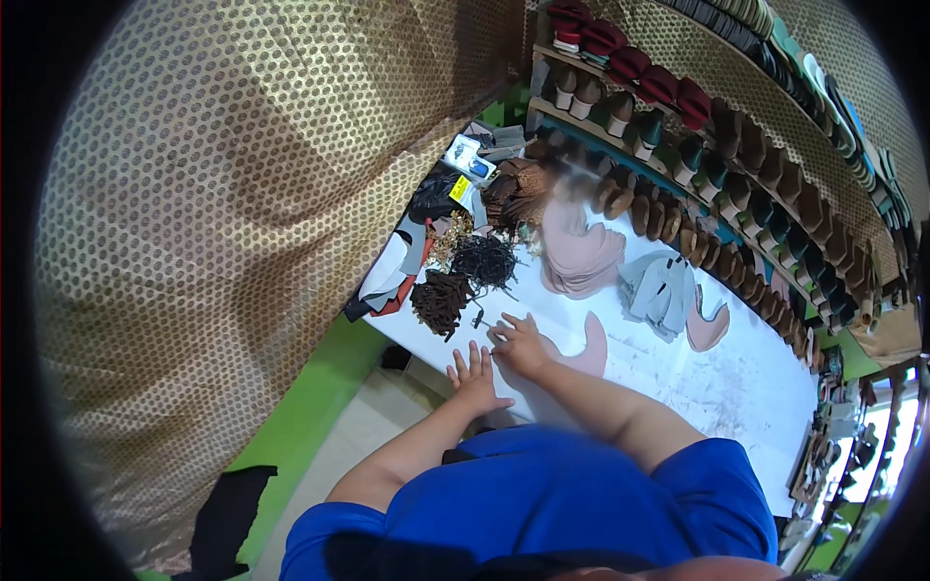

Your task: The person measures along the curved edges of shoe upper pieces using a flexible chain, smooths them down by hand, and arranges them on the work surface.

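Left hand (476, 376) flat on the white bench (678, 368), fingers spread, holding nothing. Right hand (521, 345) pins the pink leather piece (586, 353) at its edge; grip unclear. Looks like positioning the cut piece. Beyond: dark tassel piles (444, 298), pink stack (579, 254), shoe shelves (736, 184).

1 view only: a head-worn fisheye camera, the left of 2, looking steeply down over the blue short-sleeved shirt (542, 494) onto the white worktable (736, 378). The table runs from 10 o'clock to 4 o'clock across the centre. Both hands sit near the centre, at close range. Wooden shelves of shoe lasts (717, 165) curve along 1 to 3 o'clock, farther off. Perforated tan fabric (223, 232) fills 9 to 12 o'clock, very near. Black rim vignettes the corners.
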